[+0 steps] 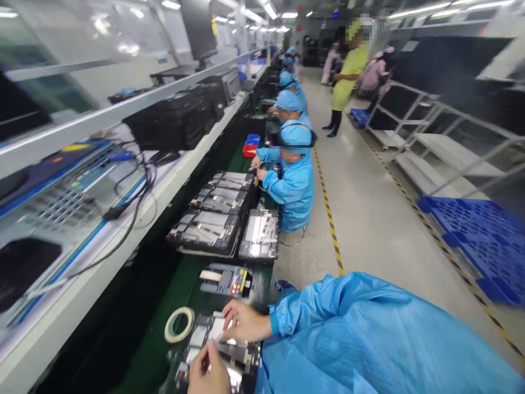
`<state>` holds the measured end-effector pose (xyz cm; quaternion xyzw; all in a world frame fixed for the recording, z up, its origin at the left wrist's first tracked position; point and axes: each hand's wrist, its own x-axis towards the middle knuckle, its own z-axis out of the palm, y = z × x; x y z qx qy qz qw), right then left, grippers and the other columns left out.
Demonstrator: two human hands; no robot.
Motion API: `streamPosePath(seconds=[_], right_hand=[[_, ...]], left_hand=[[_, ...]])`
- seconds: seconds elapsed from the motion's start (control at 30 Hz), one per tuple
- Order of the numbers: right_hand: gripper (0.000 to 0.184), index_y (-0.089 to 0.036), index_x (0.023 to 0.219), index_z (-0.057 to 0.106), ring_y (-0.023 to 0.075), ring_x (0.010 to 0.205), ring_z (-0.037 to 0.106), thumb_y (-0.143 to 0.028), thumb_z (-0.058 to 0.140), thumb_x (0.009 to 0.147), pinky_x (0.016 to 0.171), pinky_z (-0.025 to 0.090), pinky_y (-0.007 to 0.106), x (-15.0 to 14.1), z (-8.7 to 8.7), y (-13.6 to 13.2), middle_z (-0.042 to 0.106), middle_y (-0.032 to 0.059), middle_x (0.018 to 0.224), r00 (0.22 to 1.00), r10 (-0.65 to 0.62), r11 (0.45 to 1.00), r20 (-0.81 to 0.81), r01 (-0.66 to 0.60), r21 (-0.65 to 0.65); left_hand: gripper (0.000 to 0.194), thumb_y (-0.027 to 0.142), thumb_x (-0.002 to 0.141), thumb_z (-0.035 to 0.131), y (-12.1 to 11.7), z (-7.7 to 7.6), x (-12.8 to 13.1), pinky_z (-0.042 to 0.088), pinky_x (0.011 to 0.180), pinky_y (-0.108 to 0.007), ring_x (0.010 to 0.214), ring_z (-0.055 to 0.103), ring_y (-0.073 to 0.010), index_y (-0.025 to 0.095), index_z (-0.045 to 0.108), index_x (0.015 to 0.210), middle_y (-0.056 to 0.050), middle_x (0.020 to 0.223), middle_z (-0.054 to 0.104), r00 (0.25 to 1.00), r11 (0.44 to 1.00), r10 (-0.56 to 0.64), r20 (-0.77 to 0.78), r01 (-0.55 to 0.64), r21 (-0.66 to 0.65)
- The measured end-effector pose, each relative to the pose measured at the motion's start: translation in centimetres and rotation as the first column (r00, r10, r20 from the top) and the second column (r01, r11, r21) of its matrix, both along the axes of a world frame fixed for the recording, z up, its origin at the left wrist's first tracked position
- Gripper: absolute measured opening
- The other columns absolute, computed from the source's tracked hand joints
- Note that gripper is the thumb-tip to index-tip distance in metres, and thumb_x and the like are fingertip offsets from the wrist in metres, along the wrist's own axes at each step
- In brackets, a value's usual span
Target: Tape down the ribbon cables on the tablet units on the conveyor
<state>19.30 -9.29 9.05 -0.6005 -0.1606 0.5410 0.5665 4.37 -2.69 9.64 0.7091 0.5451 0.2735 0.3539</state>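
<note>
My left hand (210,371) is at the bottom of the view with thumb and forefinger pinched together. Just beyond it, my right hand (245,322) has its fingers curled, with the fingertips close to the left ones. A small pale scrap seems to lie between the fingertips, too blurred to name. Both hands are over a flat black tray-like unit (192,358) with silver and white panels, partly hidden by them. To its left lies a roll of cream tape (167,328). Behind it is a grey device with coloured buttons (225,280).
Stacked black trays with silver parts (205,230) stand farther along the green bench (164,284). A co-worker in blue (293,186) sits beyond. A white shelf edge (123,249) with cables runs along the left. Blue pallets (471,230) lie across the aisle.
</note>
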Motion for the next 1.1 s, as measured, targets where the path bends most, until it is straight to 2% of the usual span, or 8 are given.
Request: streamPosePath(seconds=[0.1,0.2,0.33,0.53,0.67,0.83,0.97,1.1], right_hand=[[0.057,-0.022,0.108,0.054,0.0101,0.062,0.058,-0.017,0.087,0.062,0.063,0.047,0.024,-0.4,0.6,-0.1,0.067,-0.0061,0.081,1.0,-0.014,0.999,0.005,0.014,0.044],[0.051,-0.023,0.107,0.053,0.0111,0.063,0.059,-0.021,0.085,0.067,0.063,0.048,0.024,-0.4,0.9,-0.1,0.065,-0.0066,0.078,0.999,-0.017,0.998,0.03,0.015,0.066],[0.05,-0.023,0.11,0.052,0.0113,0.061,0.057,-0.03,0.081,0.071,0.057,0.045,0.023,-0.3,0.2,0.0,0.066,-0.0045,0.081,0.997,0.03,0.992,0.066,-0.038,0.117],[0.05,-0.024,0.115,0.047,0.0121,0.063,0.058,-0.036,0.077,0.076,0.056,0.046,0.024,-0.2,-0.6,-0.5,0.066,-0.0025,0.086,0.99,0.032,0.989,0.138,-0.051,0.136],[0.054,-0.023,0.121,0.048,0.0126,0.069,0.061,-0.038,0.079,0.078,0.06,0.049,0.025,-0.1,-0.5,0.3,0.071,0.0022,0.097,0.982,0.068,0.981,0.176,-0.098,0.169],[0.051,-0.024,0.116,0.047,0.0132,0.066,0.062,-0.035,0.077,0.077,0.062,0.049,0.026,-0.3,-1.1,0.9,0.068,-0.0022,0.085,0.983,0.106,0.977,0.15,-0.131,0.167],[0.047,-0.024,0.119,0.045,0.014,0.068,0.062,-0.036,0.072,0.081,0.064,0.049,0.027,0.3,-1.9,0.6,0.067,-0.0021,0.085,0.96,0.067,0.983,0.273,-0.111,0.146],[0.041,-0.024,0.124,0.045,0.0152,0.072,0.06,-0.035,0.064,0.09,0.069,0.051,0.029,2.0,-2.4,1.0,0.064,-0.0008,0.089,0.909,-0.019,0.986,0.417,-0.053,0.16]], left_hand=[[0.028,0.056,0.082,0.067,-1.5,2.2,0.1,0.059,0.08,-0.049,0.084,0.074,-0.0335,0.03,0.076,0.082,-0.006,0.087,0.08,0.997,0.997,0.076,0.025,-0.076,-0.008],[0.028,0.051,0.086,0.068,-2.6,2.9,0.6,0.058,0.082,-0.04,0.082,0.072,-0.0259,0.024,0.075,0.085,-0.005,0.086,0.078,0.984,0.992,0.119,0.132,-0.114,-0.046],[0.029,0.047,0.091,0.068,-3.1,2.2,0.8,0.056,0.08,-0.032,0.082,0.071,-0.0203,0.02,0.075,0.086,-0.005,0.087,0.076,0.956,0.98,0.19,0.223,-0.172,-0.096],[0.032,0.048,0.093,0.069,-3.2,1.4,0.1,0.056,0.078,-0.031,0.079,0.071,-0.0186,0.017,0.076,0.095,-0.005,0.086,0.076,0.891,0.934,0.327,0.314,-0.254,-0.252],[0.031,0.048,0.091,0.07,-3.2,1.5,0.1,0.055,0.077,-0.03,0.077,0.07,-0.0185,0.017,0.076,0.094,-0.005,0.083,0.075,0.89,0.927,0.323,0.321,-0.229,-0.298],[0.03,0.047,0.093,0.068,-3.6,1.3,0.4,0.053,0.077,-0.031,0.078,0.068,-0.0183,0.018,0.076,0.092,-0.005,0.085,0.074,0.9,0.933,0.286,0.329,-0.184,-0.309],[0.031,0.045,0.099,0.059,-3.5,0.7,0.6,0.055,0.084,-0.033,0.091,0.069,-0.0208,0.019,0.077,0.097,-0.008,0.1,0.074,0.945,0.965,0.223,0.241,-0.179,-0.193],[0.038,0.041,0.097,0.065,-1.8,-0.5,2.5,0.05,0.108,-0.044,0.122,0.064,-0.0299,0.017,0.07,0.127,-0.017,0.129,0.068,0.976,0.981,0.194,-0.094,-0.195,-0.002]])
